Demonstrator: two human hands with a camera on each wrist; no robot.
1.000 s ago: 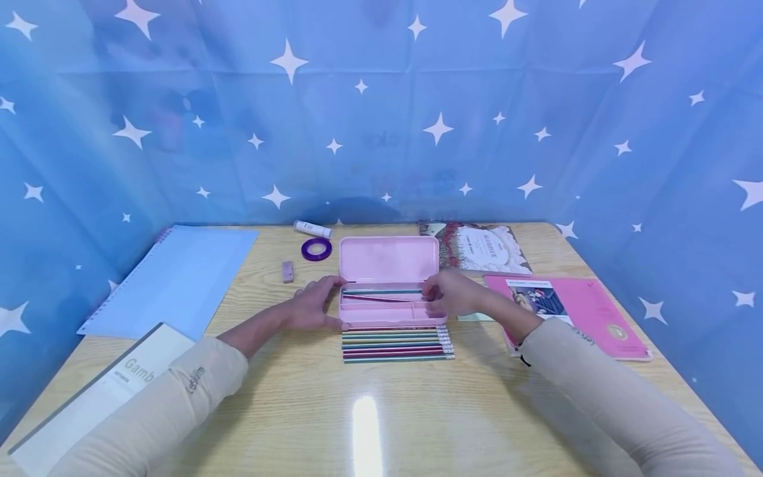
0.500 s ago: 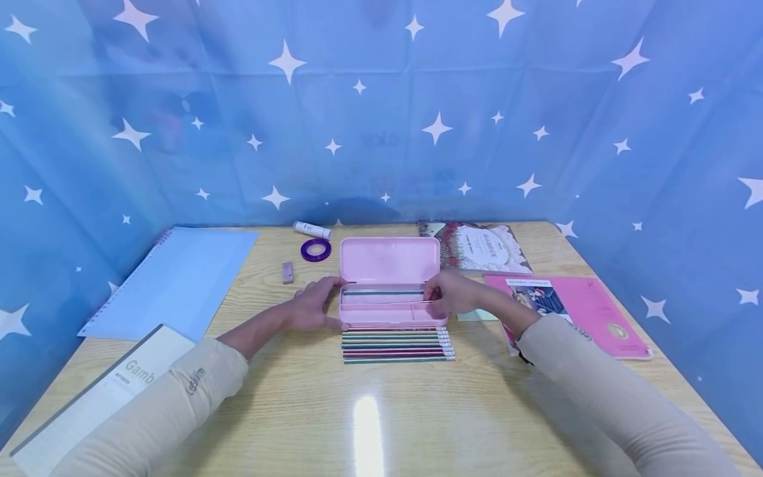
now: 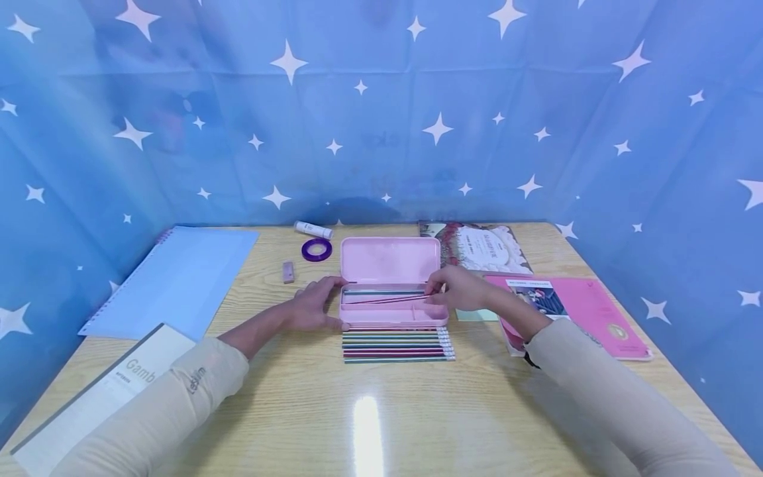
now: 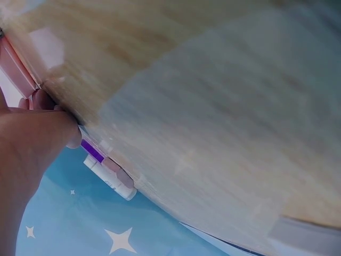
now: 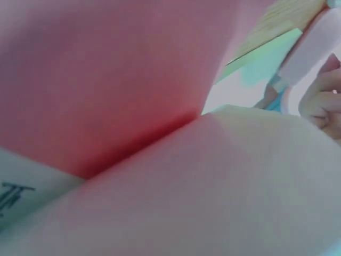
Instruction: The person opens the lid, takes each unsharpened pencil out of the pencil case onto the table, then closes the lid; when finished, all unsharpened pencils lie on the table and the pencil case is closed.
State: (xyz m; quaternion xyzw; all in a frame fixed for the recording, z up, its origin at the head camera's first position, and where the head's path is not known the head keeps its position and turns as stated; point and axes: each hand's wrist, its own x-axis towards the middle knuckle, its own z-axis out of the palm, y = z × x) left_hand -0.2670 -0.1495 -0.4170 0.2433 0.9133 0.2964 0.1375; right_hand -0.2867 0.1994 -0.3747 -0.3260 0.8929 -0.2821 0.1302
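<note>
A pink pencil case [image 3: 390, 260] lies with its lid open in the middle of the table. My left hand [image 3: 311, 306] holds the case's left end, thumb at the near corner and fingers at the far side. My right hand [image 3: 461, 289], over the case's right end, pinches a dark red pencil [image 3: 390, 301], which slants up to the right across the long compartment. Behind it a green pencil [image 3: 381, 292] lies along that compartment. In front of the case a row of several striped pencils [image 3: 393, 346] lies side by side. The right wrist view mostly shows a blurred sleeve [image 5: 213, 186].
Left of the case are a purple tape roll [image 3: 306, 254], a white tube [image 3: 312, 230] and a small eraser-like block [image 3: 288, 272]. A blue spiral notebook [image 3: 185, 271] and a white notebook [image 3: 113, 384] lie farther left. At right are a pink folder [image 3: 596, 311] and a patterned book [image 3: 483, 246].
The dark red pencil's right end has risen and its left end has dropped toward the near side. My right hand has shifted slightly right; my left hand stays on the case.
</note>
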